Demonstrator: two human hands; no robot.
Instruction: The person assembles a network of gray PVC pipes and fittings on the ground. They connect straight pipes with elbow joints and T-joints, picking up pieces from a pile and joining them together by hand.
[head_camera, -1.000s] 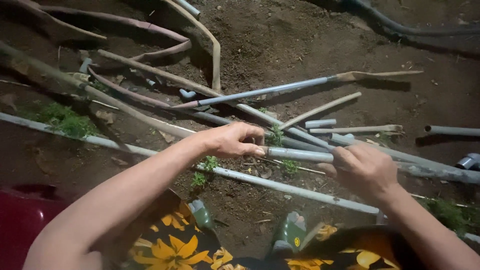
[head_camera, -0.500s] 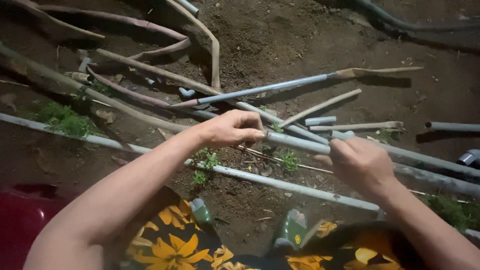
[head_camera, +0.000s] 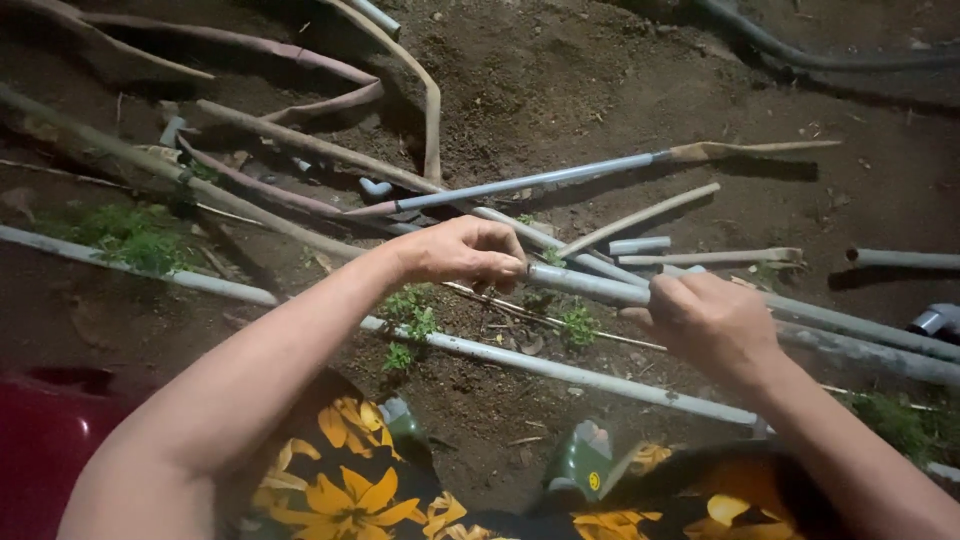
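Both my hands grip one short grey plastic pipe (head_camera: 585, 284) held level above the dirt. My left hand (head_camera: 460, 252) closes around its left end, fingers curled over the top. My right hand (head_camera: 705, 318) closes around its right end, hiding where the pipe stops. Under the held piece, long grey pipes (head_camera: 560, 370) lie across the soil, running from upper left toward lower right. Small green weeds (head_camera: 410, 320) grow beneath my left hand.
More grey pipes (head_camera: 520, 184), short offcuts (head_camera: 640, 245), wooden sticks (head_camera: 640, 217) and curved brown hoses (head_camera: 300, 105) litter the ground. A pipe elbow (head_camera: 938, 320) lies at far right. A red object (head_camera: 45, 455) sits lower left. My knees in yellow-flowered cloth (head_camera: 345, 490) fill the bottom.
Both hands have drifted slightly up and right with the short pipe. My left hand's fingers have closed more tightly over its end.
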